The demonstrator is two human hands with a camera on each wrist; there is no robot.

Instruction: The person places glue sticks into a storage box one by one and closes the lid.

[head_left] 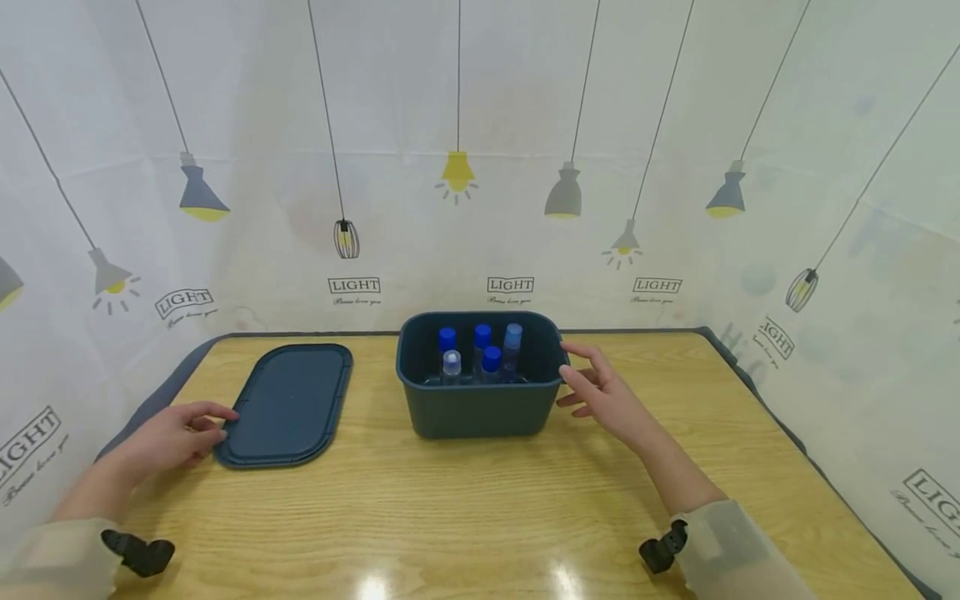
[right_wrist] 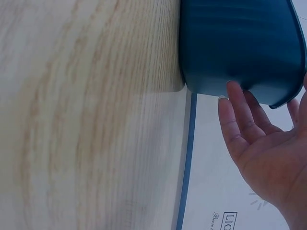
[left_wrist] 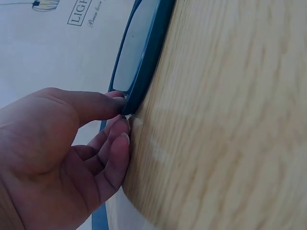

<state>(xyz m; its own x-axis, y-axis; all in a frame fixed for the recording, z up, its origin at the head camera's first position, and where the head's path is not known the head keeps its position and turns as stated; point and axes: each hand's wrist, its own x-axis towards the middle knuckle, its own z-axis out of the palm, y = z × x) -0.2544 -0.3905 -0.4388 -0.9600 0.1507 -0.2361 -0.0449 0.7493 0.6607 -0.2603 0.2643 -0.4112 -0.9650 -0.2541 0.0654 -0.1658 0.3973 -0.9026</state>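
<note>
A dark blue rectangular lid (head_left: 288,404) lies on the left of the table. My left hand (head_left: 176,437) pinches its near-left edge between thumb and fingers, also seen in the left wrist view. Right of the lid stands an open dark blue-green storage bin (head_left: 480,412). Inside it are several small clear bottles, most with blue caps (head_left: 491,358) and one with a clear cap (head_left: 452,360). My right hand (head_left: 607,400) touches the bin's right rim, its fingers loosely extended. In the right wrist view, fingers (right_wrist: 244,112) reach below the rim beside the bin's end wall.
The wood-grain table (head_left: 465,517) runs up to a white curtain (head_left: 510,242) printed with hanging lamps, which surrounds the back and both sides. A dark edge borders the tabletop. Black wrist mounts (head_left: 663,546) sit at both sleeves.
</note>
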